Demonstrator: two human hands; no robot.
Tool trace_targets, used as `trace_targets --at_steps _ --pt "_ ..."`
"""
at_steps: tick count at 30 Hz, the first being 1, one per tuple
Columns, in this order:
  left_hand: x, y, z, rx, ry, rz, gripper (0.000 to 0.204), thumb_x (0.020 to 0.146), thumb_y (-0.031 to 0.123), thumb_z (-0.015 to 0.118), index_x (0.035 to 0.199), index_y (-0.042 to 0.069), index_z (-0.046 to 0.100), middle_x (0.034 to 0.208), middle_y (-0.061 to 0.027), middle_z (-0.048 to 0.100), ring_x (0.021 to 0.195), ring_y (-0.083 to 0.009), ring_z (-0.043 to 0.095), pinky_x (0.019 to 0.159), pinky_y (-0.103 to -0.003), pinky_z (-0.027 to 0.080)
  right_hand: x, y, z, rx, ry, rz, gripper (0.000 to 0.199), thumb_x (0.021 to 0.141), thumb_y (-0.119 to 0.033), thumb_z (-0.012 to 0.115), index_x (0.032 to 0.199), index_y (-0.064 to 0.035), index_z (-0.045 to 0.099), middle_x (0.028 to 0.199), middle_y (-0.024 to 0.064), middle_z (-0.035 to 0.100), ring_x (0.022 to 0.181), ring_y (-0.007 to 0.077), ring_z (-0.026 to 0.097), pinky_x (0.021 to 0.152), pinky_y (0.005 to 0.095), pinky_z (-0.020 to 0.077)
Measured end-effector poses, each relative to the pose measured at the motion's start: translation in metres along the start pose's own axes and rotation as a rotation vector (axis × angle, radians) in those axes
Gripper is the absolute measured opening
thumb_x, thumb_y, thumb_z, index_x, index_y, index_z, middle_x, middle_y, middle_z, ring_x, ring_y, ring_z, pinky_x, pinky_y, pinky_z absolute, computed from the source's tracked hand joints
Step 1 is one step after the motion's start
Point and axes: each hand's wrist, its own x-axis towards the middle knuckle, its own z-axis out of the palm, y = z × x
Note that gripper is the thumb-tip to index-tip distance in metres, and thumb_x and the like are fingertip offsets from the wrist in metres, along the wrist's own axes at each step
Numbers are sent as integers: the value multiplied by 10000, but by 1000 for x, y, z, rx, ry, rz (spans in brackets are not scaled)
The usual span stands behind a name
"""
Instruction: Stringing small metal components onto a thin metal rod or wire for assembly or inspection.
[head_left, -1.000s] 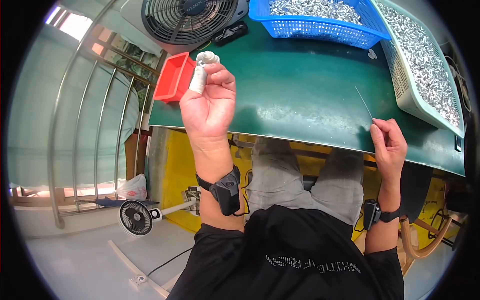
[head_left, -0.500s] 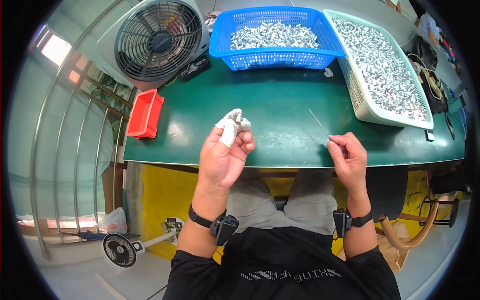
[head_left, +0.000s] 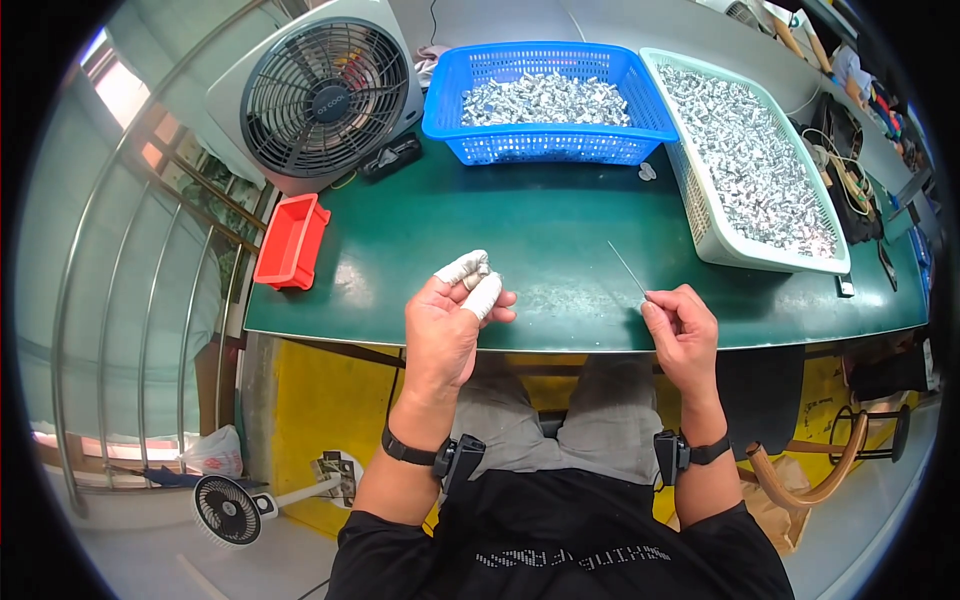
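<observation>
Left of the grip (head_left: 682,325), we see curved steel railings (head_left: 58,370) before a pale-green cloth curtain (head_left: 140,300) (bright daylight (head_left: 117,95) above); below, yellow flooring (head_left: 300,400); lower right, a curved wooden chair (head_left: 772,480).

Two perforated plastic baskets (head_left: 550,151), blue and pale-green; one red plastic bin (head_left: 290,243). Two black-grilled fans (head_left: 330,103); one thin metal rod (head_left: 629,270).

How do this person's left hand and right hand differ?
The left hand has white wrapping on its thumb and a finger; the right hand shows none.
The right hand pinches a thin rod; whether the left hand holds anything is hard to tell.
Both arms wear a black device strapped near the wrist.
</observation>
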Motion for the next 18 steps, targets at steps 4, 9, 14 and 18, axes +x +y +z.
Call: trace_targets --at_steps 4,9,14,18 --pt "-1 0 0 73 18 20 301 883 -50 634 1175 -85 573 971 -141 665 816 -220 692 661 -306 597 0 1 0 4 2 2 65 877 -2 677 931 31 668 750 2 507 612 53 426 536 207 335" --pt "-4 -4 0 156 10 51 272 904 -15 625 1163 -82 577 963 -141 666 822 -236 693 665 -311 594 -1 0 0 5 7 0 64 877 -4 677 929 31 668 750 0 507 612 51 424 536 207 333" --pt "-2 0 -5 -113 -65 -165 214 954 43 561 1124 -81 595 957 -162 668 857 -272 704 697 -345 608 -1 4 2 5 20 -20 55 865 5 690 910 27 665 739 0 505 582 40 441 503 197 331" --pt "2 -1 -12 -252 -117 -248 206 985 97 523 1092 -63 597 963 -170 669 868 -294 705 709 -361 606 1 2 1 -7 18 -32 56 866 3 691 912 24 666 739 0 504 583 40 445 504 198 336"
